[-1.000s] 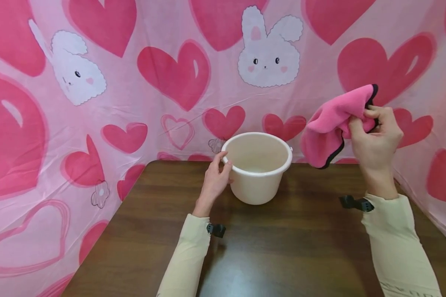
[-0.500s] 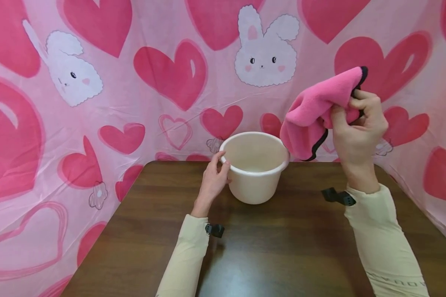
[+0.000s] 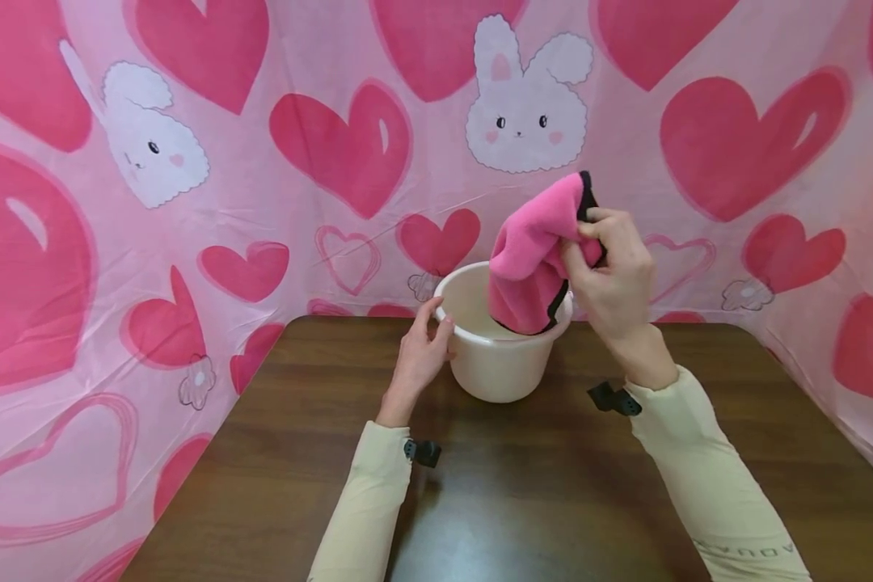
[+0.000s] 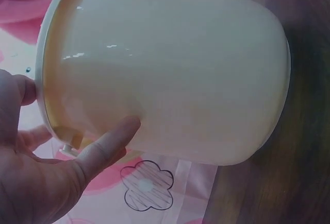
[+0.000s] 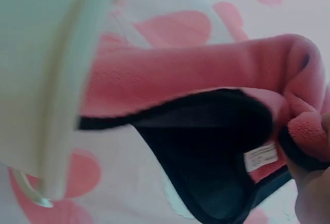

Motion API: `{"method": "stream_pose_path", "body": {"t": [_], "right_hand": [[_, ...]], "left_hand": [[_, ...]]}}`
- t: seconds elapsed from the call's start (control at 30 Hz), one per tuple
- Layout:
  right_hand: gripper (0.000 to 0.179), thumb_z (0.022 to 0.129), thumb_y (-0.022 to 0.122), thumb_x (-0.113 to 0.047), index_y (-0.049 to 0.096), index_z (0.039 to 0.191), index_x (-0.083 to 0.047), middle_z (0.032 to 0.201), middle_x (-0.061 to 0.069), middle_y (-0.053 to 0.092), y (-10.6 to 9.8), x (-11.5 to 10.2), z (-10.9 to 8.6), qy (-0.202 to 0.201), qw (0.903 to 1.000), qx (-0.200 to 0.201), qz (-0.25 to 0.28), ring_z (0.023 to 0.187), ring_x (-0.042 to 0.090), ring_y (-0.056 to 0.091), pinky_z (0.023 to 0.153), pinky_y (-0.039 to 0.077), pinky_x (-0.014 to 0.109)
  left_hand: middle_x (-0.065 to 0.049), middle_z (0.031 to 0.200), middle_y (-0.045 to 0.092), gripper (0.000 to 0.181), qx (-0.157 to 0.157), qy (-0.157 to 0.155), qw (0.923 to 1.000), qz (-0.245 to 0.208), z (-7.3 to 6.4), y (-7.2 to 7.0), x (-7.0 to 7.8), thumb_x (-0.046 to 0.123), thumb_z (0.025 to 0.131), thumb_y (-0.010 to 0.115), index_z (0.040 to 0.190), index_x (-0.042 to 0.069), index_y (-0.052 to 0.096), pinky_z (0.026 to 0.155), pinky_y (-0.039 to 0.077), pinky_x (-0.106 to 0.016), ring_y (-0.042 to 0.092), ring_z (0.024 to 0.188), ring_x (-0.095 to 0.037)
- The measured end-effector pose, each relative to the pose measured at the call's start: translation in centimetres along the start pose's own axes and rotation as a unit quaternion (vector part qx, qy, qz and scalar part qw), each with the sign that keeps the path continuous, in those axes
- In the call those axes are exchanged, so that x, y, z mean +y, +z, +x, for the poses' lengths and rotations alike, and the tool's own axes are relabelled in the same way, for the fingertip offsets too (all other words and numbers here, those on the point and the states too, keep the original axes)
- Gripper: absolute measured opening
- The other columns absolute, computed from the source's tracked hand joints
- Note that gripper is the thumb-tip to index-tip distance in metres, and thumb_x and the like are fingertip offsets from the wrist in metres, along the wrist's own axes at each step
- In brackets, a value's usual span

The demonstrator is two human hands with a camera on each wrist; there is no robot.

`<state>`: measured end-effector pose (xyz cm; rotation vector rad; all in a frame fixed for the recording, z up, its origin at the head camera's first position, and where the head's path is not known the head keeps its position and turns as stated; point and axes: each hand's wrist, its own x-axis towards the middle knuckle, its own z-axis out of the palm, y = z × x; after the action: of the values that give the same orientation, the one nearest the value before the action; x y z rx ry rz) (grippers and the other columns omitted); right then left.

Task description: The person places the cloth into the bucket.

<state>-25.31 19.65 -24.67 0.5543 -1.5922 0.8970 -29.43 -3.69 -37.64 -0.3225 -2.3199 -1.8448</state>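
Note:
A white plastic bucket [image 3: 498,368] stands upright near the table's far edge. The left hand [image 3: 420,352] holds its left side; in the left wrist view, the thumb [image 4: 111,144] lies against the outer wall and the other fingers are at the rim. Above the bucket, the right hand [image 3: 614,271] pinches a pink towel [image 3: 527,250] with black edging. The towel's lower part hangs into the bucket's mouth, partly hiding the inside. In the right wrist view, a dark underside and a white label [image 5: 261,156] show on the towel [image 5: 180,72].
The brown wooden table [image 3: 480,493] reaches back to a pink fabric backdrop [image 3: 378,48] printed with hearts and rabbits. A bail handle [image 5: 31,188] hangs beside the bucket's rim. Each wrist carries a small black camera on a strap.
The right hand has carried the towel leftward from the bucket's right side to over its mouth, and its lower end has dropped inside the rim. The left hand and bucket stay put.

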Motion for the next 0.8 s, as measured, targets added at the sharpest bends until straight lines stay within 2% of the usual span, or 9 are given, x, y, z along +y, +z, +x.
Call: {"method": "stream_pose_path", "body": {"t": [0.07, 0.13, 0.2, 0.23, 0.33, 0.4, 0.47, 0.67, 0.8], "right_hand": [[0.013, 0.087, 0.069, -0.006, 0.068, 0.095, 0.004, 0.106, 0.023, 0.067, 0.0, 0.4, -0.6, 0.013, 0.9971, -0.068, -0.032, 0.101, 0.034, 0.064, 0.089, 0.051, 0.027], [0.021, 0.088, 0.069, -0.009, 0.069, 0.107, 0.001, 0.115, 0.02, 0.066, -0.2, 0.8, -1.1, 0.037, 0.9858, -0.155, -0.055, 0.109, 0.034, 0.062, 0.095, 0.053, 0.04], [0.031, 0.09, 0.069, -0.013, 0.066, 0.118, -0.002, 0.124, 0.019, 0.062, -0.5, 1.0, -1.4, 0.061, 0.9656, -0.244, -0.065, 0.114, 0.034, 0.06, 0.094, 0.053, 0.05], [0.034, 0.091, 0.069, -0.016, 0.064, 0.122, -0.003, 0.127, 0.018, 0.06, -0.6, 1.1, -1.5, 0.073, 0.9541, -0.283, -0.068, 0.116, 0.035, 0.059, 0.093, 0.054, 0.052], [0.038, 0.093, 0.066, -0.022, 0.061, 0.127, -0.006, 0.131, 0.017, 0.057, -1.1, 1.5, -1.8, 0.104, 0.9214, -0.367, -0.074, 0.113, 0.035, 0.06, 0.086, 0.057, 0.053], [0.038, 0.094, 0.065, -0.025, 0.062, 0.126, -0.006, 0.131, 0.018, 0.057, -1.5, 2.0, -2.1, 0.112, 0.9066, -0.398, -0.086, 0.109, 0.036, 0.062, 0.084, 0.057, 0.053], [0.036, 0.094, 0.064, -0.026, 0.063, 0.124, -0.006, 0.131, 0.017, 0.057, -2.1, 2.6, -2.7, 0.119, 0.8962, -0.417, -0.096, 0.107, 0.036, 0.063, 0.083, 0.058, 0.052], [0.033, 0.094, 0.065, -0.025, 0.064, 0.122, -0.006, 0.122, 0.015, 0.062, -4.2, 5.4, -4.5, 0.127, 0.8846, -0.437, -0.101, 0.105, 0.035, 0.065, 0.086, 0.057, 0.053], [0.036, 0.095, 0.065, -0.023, 0.061, 0.127, -0.006, 0.122, 0.016, 0.064, -5.9, 7.2, -5.6, 0.126, 0.8745, -0.456, -0.109, 0.106, 0.033, 0.065, 0.089, 0.055, 0.054]], "left_hand": [[-0.011, 0.138, 0.053, 0.048, 0.0, 0.002, 1.0, -0.001, 0.0, 0.1, 0.0, 0.033, 0.1, 0.055, 0.145, 0.024, 0.044, 0.076, 0.06, -0.048, 0.07, 0.101, -0.028], [-0.011, 0.14, 0.052, 0.048, 0.001, 0.004, 1.0, -0.003, 0.0, 0.2, 0.0, 0.033, 0.1, 0.055, 0.146, 0.023, 0.043, 0.076, 0.06, -0.049, 0.07, 0.102, -0.028], [-0.011, 0.142, 0.051, 0.049, 0.002, 0.005, 1.0, -0.005, 0.0, 0.2, 0.0, 0.034, 0.1, 0.055, 0.146, 0.023, 0.043, 0.077, 0.06, -0.049, 0.069, 0.105, -0.028], [-0.011, 0.142, 0.05, 0.05, 0.002, 0.004, 1.0, -0.005, 0.0, 0.2, 0.0, 0.035, 0.1, 0.055, 0.146, 0.023, 0.042, 0.077, 0.059, -0.05, 0.069, 0.107, -0.028], [-0.011, 0.144, 0.049, 0.051, 0.001, 0.002, 1.0, -0.005, 0.0, 0.2, 0.0, 0.036, 0.1, 0.055, 0.147, 0.022, 0.042, 0.08, 0.059, -0.051, 0.068, 0.11, -0.029], [-0.011, 0.145, 0.048, 0.05, -0.001, 0.0, 1.0, -0.004, 0.0, 0.2, 0.0, 0.036, 0.1, 0.055, 0.147, 0.023, 0.041, 0.081, 0.058, -0.051, 0.067, 0.112, -0.029], [-0.01, 0.146, 0.047, 0.05, -0.005, -0.003, 1.0, -0.004, 0.1, 0.3, -0.1, 0.035, 0.101, 0.054, 0.148, 0.025, 0.04, 0.082, 0.058, -0.051, 0.066, 0.113, -0.03], [-0.011, 0.148, 0.046, 0.052, -0.025, -0.001, 0.9996, 0.011, 0.9, 0.0, -0.2, 0.037, 0.101, 0.052, 0.149, 0.025, 0.038, 0.083, 0.059, -0.047, 0.063, 0.117, -0.03], [-0.008, 0.148, 0.048, 0.051, -0.039, 0.011, 0.9951, 0.09, 1.1, -1.2, -0.1, 0.042, 0.101, 0.049, 0.149, 0.029, 0.038, 0.097, 0.053, -0.046, 0.06, 0.122, -0.028]]}}
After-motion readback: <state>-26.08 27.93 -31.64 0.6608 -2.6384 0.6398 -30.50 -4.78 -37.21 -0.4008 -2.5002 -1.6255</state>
